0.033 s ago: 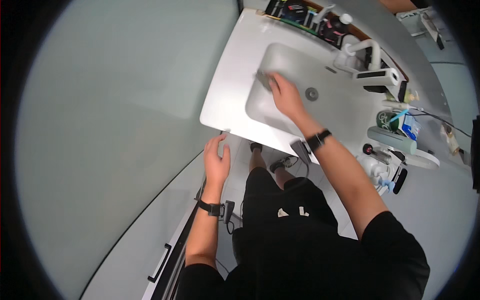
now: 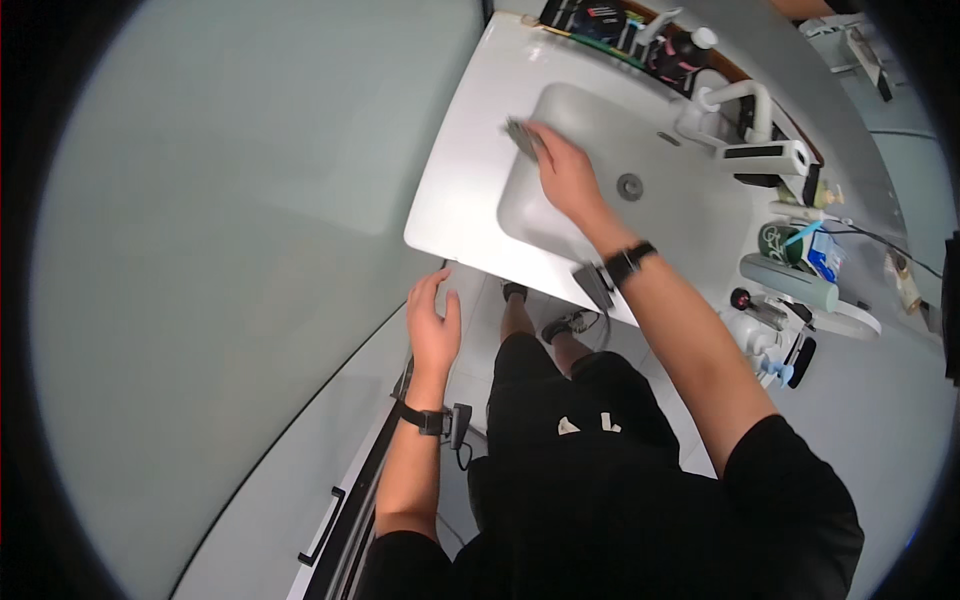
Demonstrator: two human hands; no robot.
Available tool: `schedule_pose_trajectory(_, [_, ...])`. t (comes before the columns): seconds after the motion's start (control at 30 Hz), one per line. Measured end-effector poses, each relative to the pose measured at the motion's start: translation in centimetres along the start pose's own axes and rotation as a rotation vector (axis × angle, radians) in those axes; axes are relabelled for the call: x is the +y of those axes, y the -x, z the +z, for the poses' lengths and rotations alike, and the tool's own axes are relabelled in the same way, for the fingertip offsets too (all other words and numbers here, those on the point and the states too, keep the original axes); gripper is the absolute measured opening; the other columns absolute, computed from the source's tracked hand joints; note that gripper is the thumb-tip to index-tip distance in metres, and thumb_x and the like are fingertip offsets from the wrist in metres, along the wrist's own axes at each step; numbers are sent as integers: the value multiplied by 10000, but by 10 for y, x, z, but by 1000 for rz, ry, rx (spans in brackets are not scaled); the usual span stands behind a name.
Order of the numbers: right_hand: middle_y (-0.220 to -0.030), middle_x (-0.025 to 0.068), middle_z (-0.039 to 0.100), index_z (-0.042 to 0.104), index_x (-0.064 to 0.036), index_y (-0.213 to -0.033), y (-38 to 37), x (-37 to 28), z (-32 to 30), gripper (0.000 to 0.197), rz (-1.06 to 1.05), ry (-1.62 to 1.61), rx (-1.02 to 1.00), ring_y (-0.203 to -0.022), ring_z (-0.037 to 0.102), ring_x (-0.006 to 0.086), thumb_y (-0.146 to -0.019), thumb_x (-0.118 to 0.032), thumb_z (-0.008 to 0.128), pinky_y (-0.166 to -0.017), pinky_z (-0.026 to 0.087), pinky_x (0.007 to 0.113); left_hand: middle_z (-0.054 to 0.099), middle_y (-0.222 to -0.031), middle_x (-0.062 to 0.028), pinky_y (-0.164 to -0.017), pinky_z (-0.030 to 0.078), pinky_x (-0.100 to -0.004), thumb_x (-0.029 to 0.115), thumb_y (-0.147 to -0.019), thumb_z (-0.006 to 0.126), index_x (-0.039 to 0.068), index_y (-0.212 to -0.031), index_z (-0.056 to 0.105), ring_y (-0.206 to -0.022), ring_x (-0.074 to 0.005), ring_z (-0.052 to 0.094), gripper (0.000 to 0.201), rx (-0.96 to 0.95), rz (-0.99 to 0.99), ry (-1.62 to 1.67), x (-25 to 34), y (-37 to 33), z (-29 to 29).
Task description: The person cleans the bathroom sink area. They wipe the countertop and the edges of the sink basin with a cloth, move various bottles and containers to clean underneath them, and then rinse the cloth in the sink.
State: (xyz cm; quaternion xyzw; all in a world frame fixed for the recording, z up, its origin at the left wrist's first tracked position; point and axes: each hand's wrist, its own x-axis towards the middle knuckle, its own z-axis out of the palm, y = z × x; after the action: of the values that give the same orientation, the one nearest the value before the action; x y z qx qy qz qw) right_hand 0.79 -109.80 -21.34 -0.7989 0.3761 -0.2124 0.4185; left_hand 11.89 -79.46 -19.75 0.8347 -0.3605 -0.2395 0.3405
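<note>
Clearly, the right hand (image 2: 568,175) has its fingers closed over one end of a thin grey-green pad (image 2: 522,138), its exact make too blurred to tell. The pad lies at the left rim of the sink basin (image 2: 600,115), at about ten o'clock from the drain (image 2: 629,187). Its long axis runs roughly from eleven o'clock to five, the free end pointing toward eleven, out past the fingertips, and the other end tucked in by the palm. Whether its whole face touches the rim cannot be told.

At five o'clock from that hand sits a black wrist strap (image 2: 630,263). Between seven and eight o'clock is the left hand (image 2: 433,320), holding nothing, its fingers loosely curved and the thumb well parted from them; it is near the front edge of the white countertop (image 2: 455,200), though contact is unclear.

Farther out, a white faucet (image 2: 765,155) stands just short of three o'clock from the drain. Between one and two o'clock from the right hand is a dark bottle (image 2: 680,55) with a white cap. Around four o'clock from the drain are a green container (image 2: 778,242) and a pale green cylinder (image 2: 790,283).
</note>
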Motion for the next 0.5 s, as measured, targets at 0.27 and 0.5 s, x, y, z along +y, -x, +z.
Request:
schedule_pose_trajectory(0.27, [-1678,142,472,489,-47,-1597,3,6,134,539,-416,415,-285,-1545,453,312,-1061,-98,489,-1312,328,447,640,-1392,-206,-1160,434,-476,50,-992,644,22,-1374,652,-1335,-418,563,383,23,26,-26,-23,-14,1])
schedule_pose_trajectory(0.5, [-1642,144,509,492,-43,-1576,-77,40,102,479,-263,519,-50,-1509,483,331,-1111,-106,400,-1295,359,431,586,-1482,-209,-1185,418,-489,36,-983,647,46,-1442,640,-1377,-419,535,459,-59,74,-37,-14,-34,11])
